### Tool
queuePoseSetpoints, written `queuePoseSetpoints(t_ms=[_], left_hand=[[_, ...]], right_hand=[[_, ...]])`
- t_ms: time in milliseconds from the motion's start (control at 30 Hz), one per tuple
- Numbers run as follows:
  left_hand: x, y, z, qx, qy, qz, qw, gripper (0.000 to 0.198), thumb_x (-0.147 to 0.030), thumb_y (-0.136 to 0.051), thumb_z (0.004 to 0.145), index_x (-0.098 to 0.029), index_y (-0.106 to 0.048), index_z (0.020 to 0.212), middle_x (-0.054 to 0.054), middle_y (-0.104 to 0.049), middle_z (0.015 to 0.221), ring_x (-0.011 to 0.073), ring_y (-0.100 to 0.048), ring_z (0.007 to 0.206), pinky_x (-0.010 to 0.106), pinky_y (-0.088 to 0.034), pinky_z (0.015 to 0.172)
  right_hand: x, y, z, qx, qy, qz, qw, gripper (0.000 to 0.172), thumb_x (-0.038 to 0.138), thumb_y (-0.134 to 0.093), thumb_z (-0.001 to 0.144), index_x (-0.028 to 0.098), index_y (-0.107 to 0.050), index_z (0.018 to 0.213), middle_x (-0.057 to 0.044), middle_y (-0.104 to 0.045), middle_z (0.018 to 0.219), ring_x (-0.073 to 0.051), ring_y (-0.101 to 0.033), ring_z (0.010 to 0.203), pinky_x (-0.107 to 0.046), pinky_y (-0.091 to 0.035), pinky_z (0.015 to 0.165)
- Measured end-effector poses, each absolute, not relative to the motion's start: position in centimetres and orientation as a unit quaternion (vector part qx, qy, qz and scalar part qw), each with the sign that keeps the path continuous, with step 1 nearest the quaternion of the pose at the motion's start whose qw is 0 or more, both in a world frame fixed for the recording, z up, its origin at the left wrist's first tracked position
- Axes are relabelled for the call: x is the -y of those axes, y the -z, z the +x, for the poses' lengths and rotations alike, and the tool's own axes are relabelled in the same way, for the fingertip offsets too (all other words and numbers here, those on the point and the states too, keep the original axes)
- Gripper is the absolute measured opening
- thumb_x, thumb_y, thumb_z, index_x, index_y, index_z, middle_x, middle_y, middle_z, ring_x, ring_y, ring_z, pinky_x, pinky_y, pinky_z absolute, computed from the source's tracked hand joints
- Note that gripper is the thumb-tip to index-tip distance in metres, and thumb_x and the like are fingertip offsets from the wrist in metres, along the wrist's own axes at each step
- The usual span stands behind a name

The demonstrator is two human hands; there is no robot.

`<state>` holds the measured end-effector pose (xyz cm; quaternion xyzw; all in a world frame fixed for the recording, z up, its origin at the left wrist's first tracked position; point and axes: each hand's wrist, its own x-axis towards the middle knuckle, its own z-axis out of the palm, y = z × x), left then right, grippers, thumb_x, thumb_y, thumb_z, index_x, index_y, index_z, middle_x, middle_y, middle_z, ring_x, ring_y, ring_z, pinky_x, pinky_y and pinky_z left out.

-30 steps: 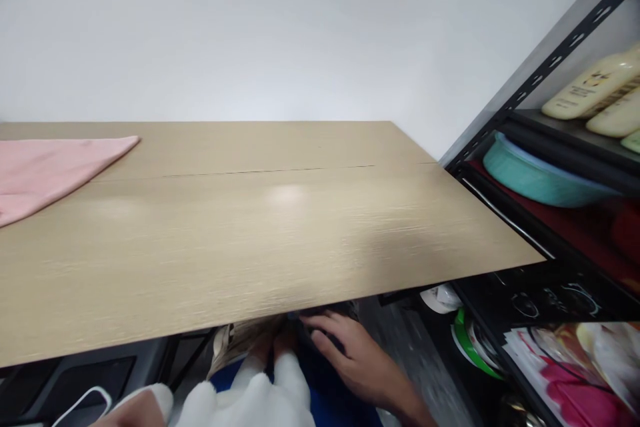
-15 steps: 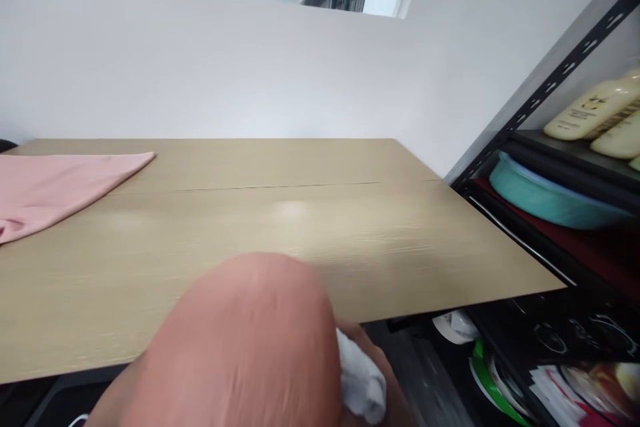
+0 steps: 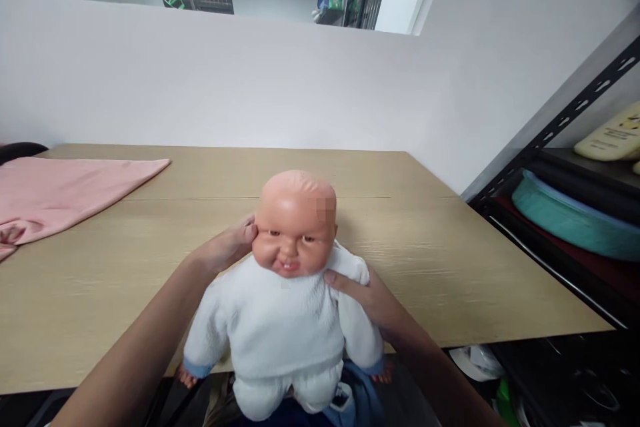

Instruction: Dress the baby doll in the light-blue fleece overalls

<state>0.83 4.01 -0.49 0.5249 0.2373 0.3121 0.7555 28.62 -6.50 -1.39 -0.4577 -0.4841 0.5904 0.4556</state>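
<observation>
A baby doll point(image 3: 287, 320) in a white knitted suit with blue cuffs is held upright over the near edge of the wooden table point(image 3: 450, 260), facing me. My left hand point(image 3: 227, 247) grips the side of the doll's bald head. My right hand point(image 3: 367, 297) holds the doll at its shoulder and upper arm. The doll's legs hang below the table edge.
A pink cloth point(image 3: 60, 190) lies on the table's far left. A black metal shelf point(image 3: 565, 207) stands at the right with a teal basin point(image 3: 570, 217) and cream bottles point(image 3: 613, 137). A white partition wall point(image 3: 250, 80) runs behind the table.
The doll has come up from under the table edge and now sits upright in front of me. Both hands moved up with it, and the view tilted upward.
</observation>
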Motion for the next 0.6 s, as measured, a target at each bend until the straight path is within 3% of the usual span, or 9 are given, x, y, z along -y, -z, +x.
queuePoseSetpoints(t_ms=[233,367,467,600], left_hand=[[-11.5,4.3,2.8,-0.233,-0.258,0.49,0.799,0.075,-0.075,-0.053,0.098,-0.019,-0.068,0.144,0.01,-0.074,0.145,0.0395,-0.054,0.151,0.053,-0.038,0.131],[-15.0,6.7,3.5,-0.256,-0.26,0.464,0.807,0.078,-0.075,-0.051,0.099,-0.02,-0.061,0.153,0.011,-0.07,0.15,0.0377,-0.056,0.15,0.05,-0.034,0.134],[-17.3,7.5,4.3,-0.252,-0.294,0.451,0.804,0.076,-0.07,-0.053,0.101,-0.018,-0.057,0.156,0.012,-0.069,0.152,0.0368,-0.056,0.15,0.05,-0.029,0.136],[-20.0,7.7,5.3,-0.268,-0.322,0.441,0.793,0.073,-0.068,-0.055,0.101,-0.017,-0.059,0.154,0.012,-0.068,0.153,0.0358,-0.051,0.154,0.049,-0.028,0.136]], right_hand=[[0.0,3.1,29.1,0.426,-0.656,-0.475,0.404,0.053,0.046,-0.079,0.09,0.013,-0.074,0.131,-0.009,-0.085,0.118,-0.031,-0.077,0.121,-0.038,-0.06,0.103],[-3.3,4.5,29.6,0.404,-0.667,-0.484,0.397,0.044,0.045,-0.08,0.09,0.017,-0.077,0.124,-0.008,-0.085,0.121,-0.028,-0.079,0.116,-0.038,-0.062,0.1],[-4.7,5.9,30.5,0.36,-0.678,-0.498,0.403,0.038,0.053,-0.077,0.091,0.022,-0.081,0.112,-0.008,-0.086,0.114,-0.03,-0.081,0.114,-0.043,-0.062,0.105],[-5.4,7.2,32.2,0.354,-0.659,-0.493,0.445,0.054,0.058,-0.078,0.087,0.024,-0.075,0.129,-0.009,-0.083,0.126,-0.035,-0.074,0.128,-0.052,-0.057,0.115]])
